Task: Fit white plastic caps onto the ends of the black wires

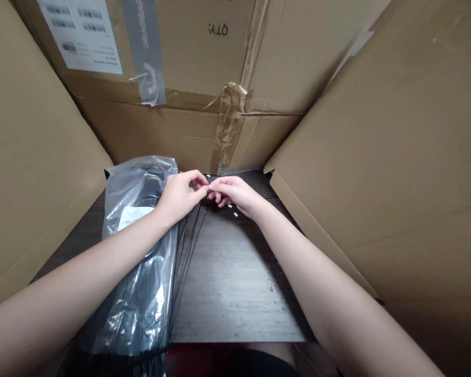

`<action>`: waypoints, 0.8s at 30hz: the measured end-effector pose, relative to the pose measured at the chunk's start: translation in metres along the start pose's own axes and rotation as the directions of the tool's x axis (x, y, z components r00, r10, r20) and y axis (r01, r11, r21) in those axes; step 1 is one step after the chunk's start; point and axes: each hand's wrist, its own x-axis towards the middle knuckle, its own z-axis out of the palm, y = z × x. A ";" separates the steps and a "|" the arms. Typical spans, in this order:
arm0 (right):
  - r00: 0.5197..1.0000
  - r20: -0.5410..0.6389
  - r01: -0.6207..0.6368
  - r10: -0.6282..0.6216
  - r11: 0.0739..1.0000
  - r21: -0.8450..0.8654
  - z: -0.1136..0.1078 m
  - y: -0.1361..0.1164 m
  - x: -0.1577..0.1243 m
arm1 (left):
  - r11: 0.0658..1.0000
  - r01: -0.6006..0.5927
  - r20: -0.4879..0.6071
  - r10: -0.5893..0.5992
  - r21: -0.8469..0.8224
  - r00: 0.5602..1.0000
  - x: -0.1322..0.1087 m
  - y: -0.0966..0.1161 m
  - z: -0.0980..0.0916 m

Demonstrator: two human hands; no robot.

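pinching a tiny white piece (209, 187), the left hand (179, 197) and the right hand (235, 196) meet fingertip to fingertip over the far end of a dark wood-grain table (235, 277). the piece is too small to show which way it points. thin black wires (191, 235) run from just under the hands toward the person, leaning a little left, along the edge of a clear plastic bag (135, 175). the bag lies on the table with its long side toward the person, holding black cable (141, 298) and a white label (133, 217). two small white bits (232, 210) lie on the table just beside the right hand. cardboard boxes (180, 52) stand close around the table. the left forearm (82, 262) and right forearm (317, 277) angle inward from the lower corners. both hands look closed on the piece, the right hand's other fingers curled under.
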 end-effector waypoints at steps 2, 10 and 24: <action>1.000 0.001 -0.005 0.005 1.000 0.006 0.000 0.000 0.000 | 1.000 -0.005 -0.006 0.005 -0.006 1.000 0.000 0.000 0.000; 1.000 0.012 0.007 -0.007 1.000 0.011 0.000 0.001 0.000 | 0.999 0.029 0.007 -0.029 -0.015 1.000 -0.001 0.005 -0.001; 0.997 -0.018 0.081 -0.081 0.996 -0.046 0.007 0.001 -0.001 | 0.992 0.128 0.015 -0.128 -0.022 0.992 0.001 0.004 -0.002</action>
